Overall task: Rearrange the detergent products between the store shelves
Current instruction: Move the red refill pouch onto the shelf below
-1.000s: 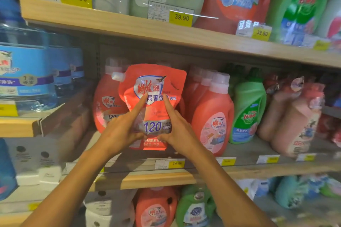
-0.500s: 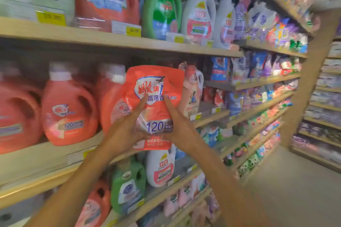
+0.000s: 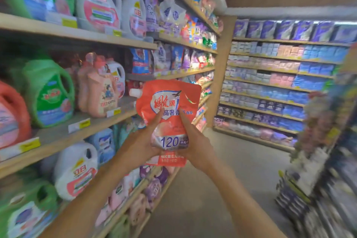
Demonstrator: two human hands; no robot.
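Detergent pouch (image 3: 170,114), orange-red, upright between our hands: left hand (image 3: 142,146) and right hand (image 3: 195,149) each closed on its lower sides. Left of them, bottle-stocked shelves (image 3: 92,124); beyond, aisle-end shelving (image 3: 270,87).

We hold an orange-red soft plastic detergent refill pouch (image 3: 168,106) upright in mid-air beside the wooden store shelves (image 3: 81,33), its white spout cap at the upper left, its blue "120" label facing us.
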